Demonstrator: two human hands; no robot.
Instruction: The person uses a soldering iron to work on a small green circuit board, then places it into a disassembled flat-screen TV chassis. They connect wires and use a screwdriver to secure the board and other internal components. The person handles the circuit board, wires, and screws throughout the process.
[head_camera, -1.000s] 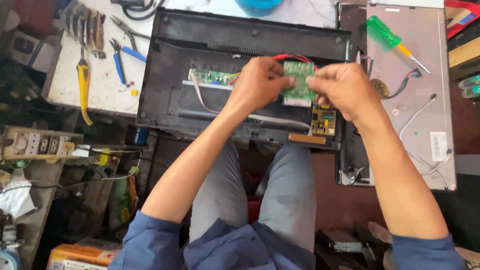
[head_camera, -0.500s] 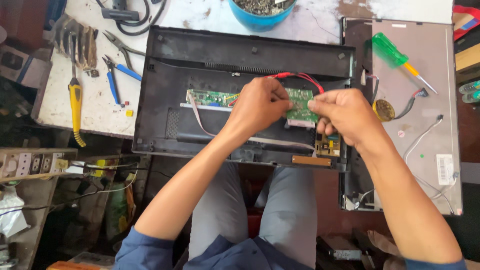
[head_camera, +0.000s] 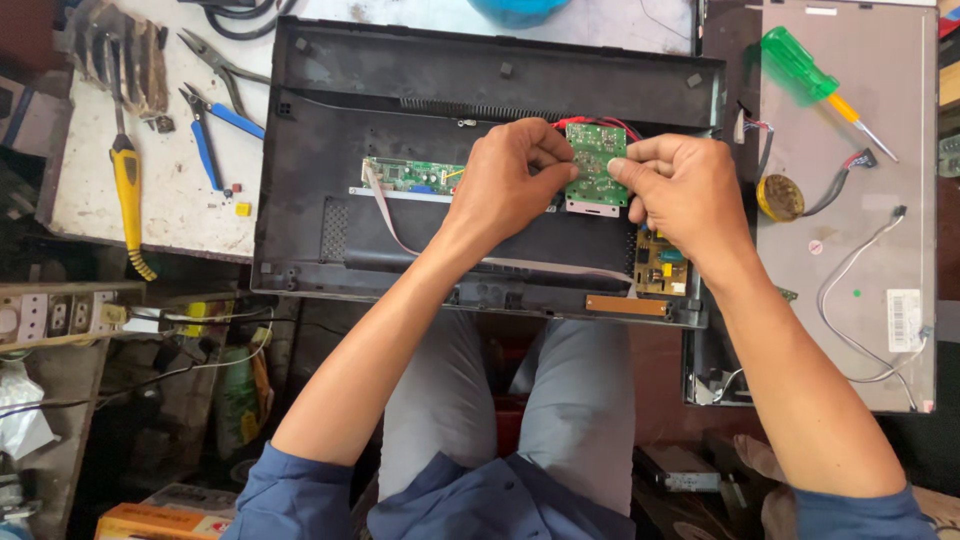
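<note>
Both hands are closed in a pinch on a small green printed circuit board (head_camera: 596, 165): the left hand (head_camera: 510, 185) grips its left edge between thumb and fingertips, the right hand (head_camera: 685, 190) its right edge. The board is held lifted and roughly flat over the upper middle of an open black plastic monitor back shell (head_camera: 400, 80), which overhangs the near edge of the white, stained tabletop (head_camera: 170, 200) above the person's knees. Gripping by the edges appears to keep the fingers off the components. Red and black wires (head_camera: 625, 125) run from the shell to the board's top edge and limit how far it can be moved. Inside the shell, a long narrow green circuit board (head_camera: 405, 176) lies just left of the left hand, and a yellowish power board (head_camera: 660, 265) sits below the right hand. At the tabletop's left stand blue-handled pliers (head_camera: 205, 135) and a yellow-handled tool (head_camera: 128, 185). To the right, a green-handled screwdriver (head_camera: 800, 68) and a round tin (head_camera: 780, 197) rest on a grey metal panel (head_camera: 900, 200).
</note>
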